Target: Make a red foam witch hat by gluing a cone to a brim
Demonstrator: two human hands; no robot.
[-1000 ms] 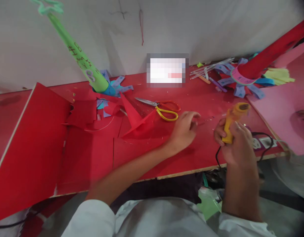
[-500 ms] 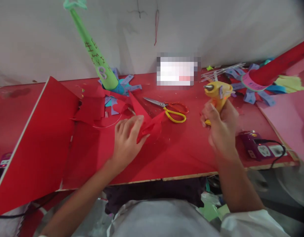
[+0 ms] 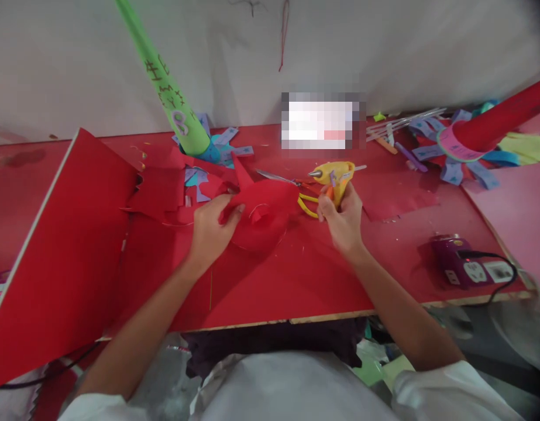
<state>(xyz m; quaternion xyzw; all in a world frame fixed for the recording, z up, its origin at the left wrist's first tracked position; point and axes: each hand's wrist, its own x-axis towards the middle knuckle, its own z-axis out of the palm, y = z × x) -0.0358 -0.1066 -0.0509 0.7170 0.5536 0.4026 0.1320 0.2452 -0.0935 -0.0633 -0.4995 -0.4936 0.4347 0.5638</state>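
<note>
Pinched in my left hand (image 3: pixel 215 227) is the left side of a round red paper piece (image 3: pixel 270 234), which faces me with a rolled bit at its middle. My right hand (image 3: pixel 343 222) is wrapped round the handle of a yellow glue gun (image 3: pixel 337 173); its metal nozzle points left, above the paper's right side and apart from it. Scissors with red and yellow handles (image 3: pixel 308 206) lie behind the paper, partly covered by it. Red paper scraps (image 3: pixel 160 181) lie to the left of my left hand.
A green lettered cone (image 3: pixel 177 111) stands at the back left. A red folded board (image 3: pixel 68 251) rises at the left. To the right are a red cone with a pink band (image 3: pixel 460 140), glue sticks (image 3: pixel 410 121) and a purple power box (image 3: pixel 458 263) with a cable.
My right hand has brought the glue gun leftward, close to the paper. My left hand has turned the red paper so its round face shows, and shifted slightly left.
</note>
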